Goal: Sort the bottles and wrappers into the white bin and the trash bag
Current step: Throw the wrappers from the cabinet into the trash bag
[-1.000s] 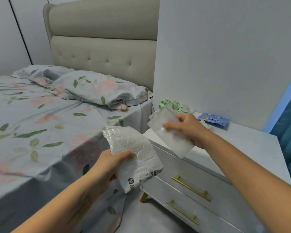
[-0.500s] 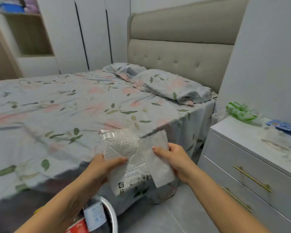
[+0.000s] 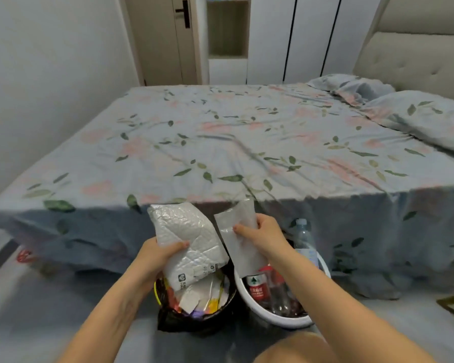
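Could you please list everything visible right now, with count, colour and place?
quilted pouch: one, silvery white, held over the trash bag.
flat wrapper: one, translucent white, held above the white bin.
trash bag: one, black, on the floor, holding wrappers.
white bin: one, on the floor right of the bag.
bottles: several, clear, some red-labelled, in the bin.
upright bottle: one, clear with a white cap, behind the bin.
bed: one, grey floral sheet, ahead.
pillows: two, floral, at the right.
left hand: grips the pouch.
right hand: grips the wrapper.
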